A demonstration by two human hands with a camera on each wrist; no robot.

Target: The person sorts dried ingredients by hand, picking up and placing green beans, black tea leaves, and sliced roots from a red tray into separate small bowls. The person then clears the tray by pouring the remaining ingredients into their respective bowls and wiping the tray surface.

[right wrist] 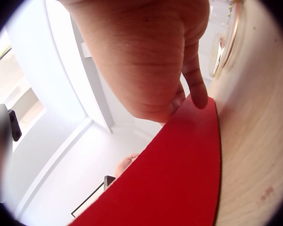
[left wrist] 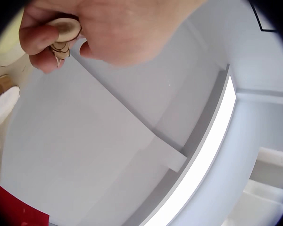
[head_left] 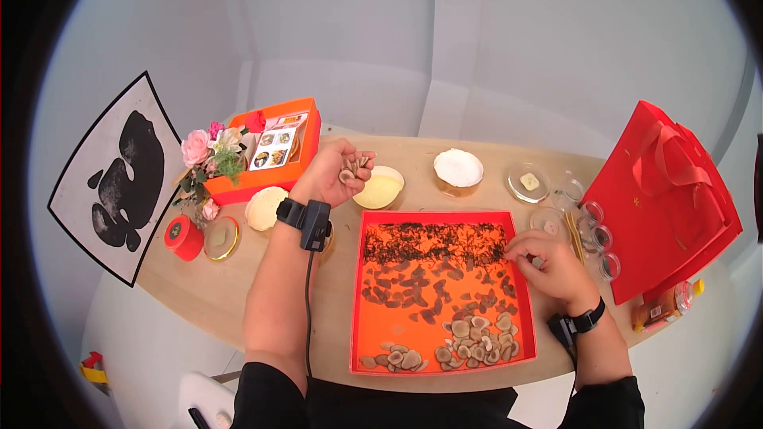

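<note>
My left hand (head_left: 332,175) is raised above the table, left of the box's far corner. It grips several round, pale dried slices (head_left: 354,168) with brown rims; the left wrist view shows one slice (left wrist: 66,29) held by the curled fingers. Below, a shallow red box (head_left: 355,294) with an orange floor holds dark shreds (head_left: 429,242) along its far side, brown flakes (head_left: 425,290) across the middle and round slices (head_left: 481,342) heaped near right. At the right rim is my right hand (head_left: 548,266), fingertips over the shreds' end. One finger (right wrist: 198,92) hangs against the outer wall; I cannot tell whether anything is pinched.
Behind the box stand bowls of yellow grain (head_left: 380,188) and white powder (head_left: 458,167). To the left are an orange gift box (head_left: 311,131), flowers (head_left: 196,147) and a red tin (head_left: 183,238). Small glass jars (head_left: 610,266), a red bag (head_left: 664,206) and a bottle (head_left: 664,307) stand right.
</note>
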